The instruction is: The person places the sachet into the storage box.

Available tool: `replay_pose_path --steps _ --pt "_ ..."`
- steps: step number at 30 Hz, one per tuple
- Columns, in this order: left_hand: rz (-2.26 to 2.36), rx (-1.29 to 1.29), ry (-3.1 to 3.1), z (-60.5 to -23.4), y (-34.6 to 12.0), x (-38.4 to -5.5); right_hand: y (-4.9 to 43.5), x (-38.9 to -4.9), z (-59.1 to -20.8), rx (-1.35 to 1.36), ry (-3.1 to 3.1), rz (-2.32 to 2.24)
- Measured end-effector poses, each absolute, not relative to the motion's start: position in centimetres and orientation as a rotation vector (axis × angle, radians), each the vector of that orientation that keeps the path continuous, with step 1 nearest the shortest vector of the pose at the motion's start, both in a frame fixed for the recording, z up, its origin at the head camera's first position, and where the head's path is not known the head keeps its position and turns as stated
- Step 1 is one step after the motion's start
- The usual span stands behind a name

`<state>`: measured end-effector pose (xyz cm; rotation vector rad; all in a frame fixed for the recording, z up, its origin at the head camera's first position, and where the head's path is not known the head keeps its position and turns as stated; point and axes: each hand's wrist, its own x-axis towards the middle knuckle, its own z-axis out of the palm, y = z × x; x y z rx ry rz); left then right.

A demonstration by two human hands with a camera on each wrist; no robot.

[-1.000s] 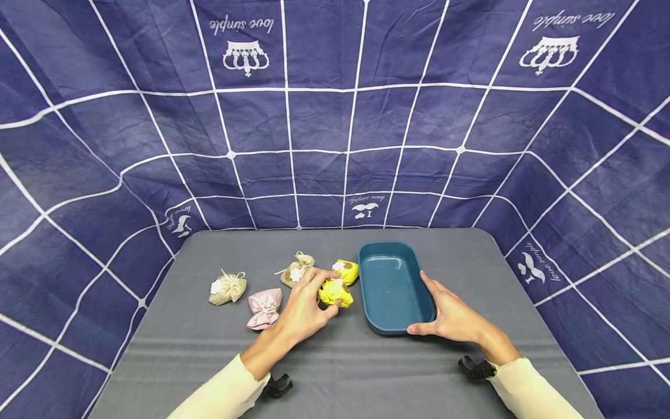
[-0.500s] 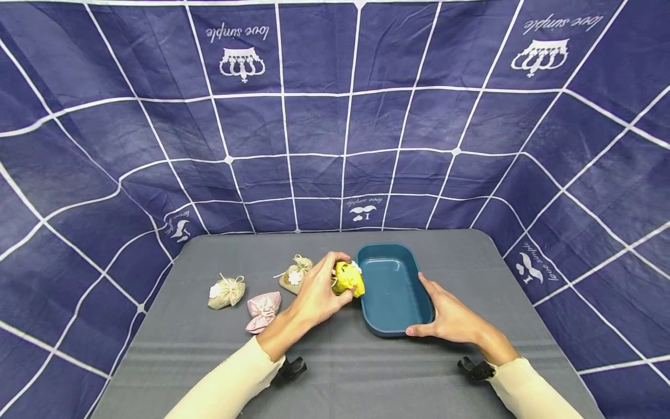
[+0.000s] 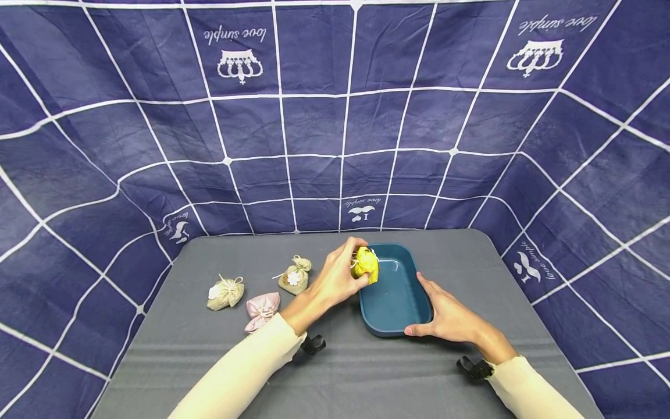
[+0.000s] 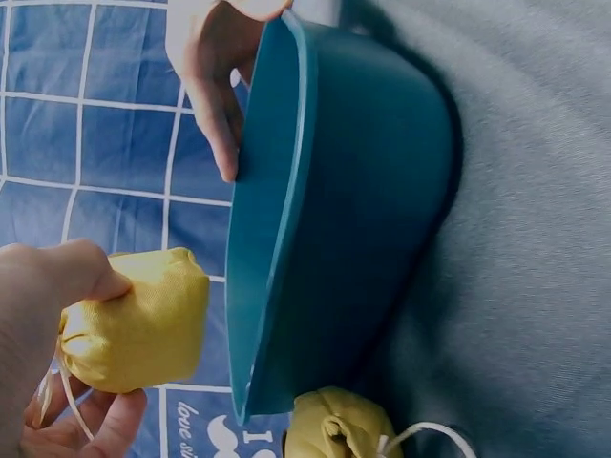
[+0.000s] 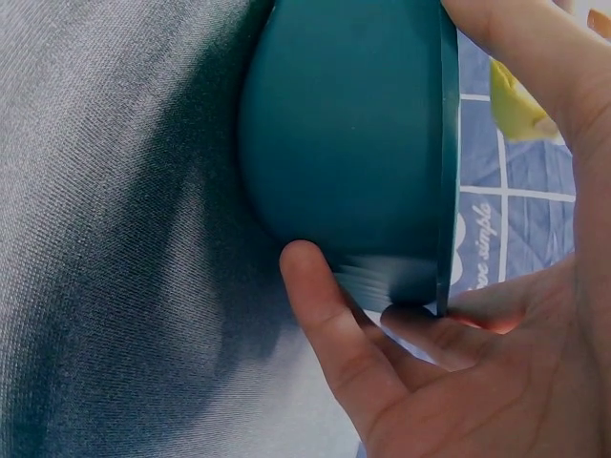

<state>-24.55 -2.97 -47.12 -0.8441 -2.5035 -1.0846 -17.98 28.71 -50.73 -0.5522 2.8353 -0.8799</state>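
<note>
Navy cloth (image 3: 314,119) with white grid lines hangs in soft folds behind the grey, fabric-covered table (image 3: 340,372). From the head view, a person's left grip (image 3: 335,279) pinches a yellow pouch (image 3: 368,266) over the left edge of a blue-green tray (image 3: 395,299), a rounded rectangle with glossy walls. The right grip (image 3: 447,315) clasps the tray's near right corner; were it to loosen, a knock might turn the tray. Leftward lie a beige pouch (image 3: 226,293), another beige pouch (image 3: 295,276) and a pink pouch (image 3: 263,309), all soft and cord-tied. The left sleeve (image 3: 256,364) passes close to the pink one, so a low sweep could drag it.

From the left wrist, the held pouch looks plump, woven and squarish, clear of the rim. Pinched near its gathered end, it could slip, and its dangling cord might snag a finger. A second yellow pouch (image 4: 339,425) sits against or just beside the outer wall, I cannot tell which; a shifting tray could shove it.

From the right wrist, fingertips (image 5: 304,256) meet smooth, curving wall that probably offers little friction.
</note>
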Motion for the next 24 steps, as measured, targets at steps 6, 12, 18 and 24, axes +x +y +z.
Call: replay_pose_path --steps 6,12,18,24 --pt "-1.113 -0.892 -2.52 -46.8 -1.8 -26.1 28.7 -18.0 -50.8 -0.558 2.835 -0.88" --pt "-1.102 -0.942 -2.521 -46.7 -0.5 -27.3 28.7 -18.0 -50.7 -0.545 2.834 -0.873" --pt "-1.027 -0.978 -2.524 -46.8 0.8 -28.2 28.7 -18.0 -50.7 -0.537 2.829 -0.871" --pt "-0.979 -0.971 -2.556 -46.9 2.0 -29.0 28.7 -18.1 -50.8 -0.537 2.829 -0.86"
